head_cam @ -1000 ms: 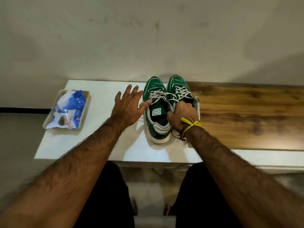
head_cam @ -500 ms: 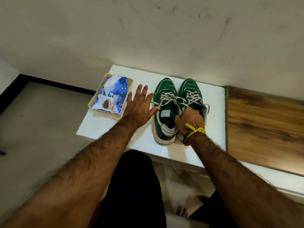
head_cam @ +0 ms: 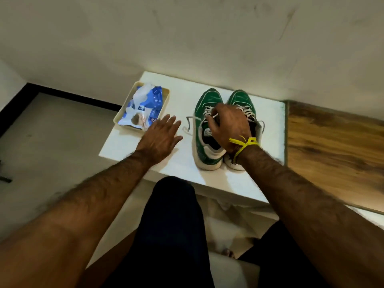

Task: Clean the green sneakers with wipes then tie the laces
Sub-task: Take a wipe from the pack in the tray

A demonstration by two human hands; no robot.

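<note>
Two green sneakers with white soles stand side by side on the white table (head_cam: 272, 129), toes to the wall: the left sneaker (head_cam: 205, 104) and the right sneaker (head_cam: 242, 98). Loose white laces (head_cam: 188, 123) trail off the left one. My right hand (head_cam: 228, 125), a yellow thread at its wrist, lies over both shoe openings with fingers curled at the left shoe's laces; what it pinches is hard to see. My left hand (head_cam: 162, 136) hovers flat with straight fingers between the shoes and a blue-white wipes pack (head_cam: 143, 109).
The wipes pack lies in a cream tray (head_cam: 166, 95) at the table's left back corner. A wooden surface (head_cam: 336, 146) adjoins the table on the right. A wall runs behind. Grey floor lies to the left, my dark-clothed legs below.
My right hand moved from the right shoe's heel forward onto the laces of the left shoe. My left hand drew away from the left shoe toward the tray.
</note>
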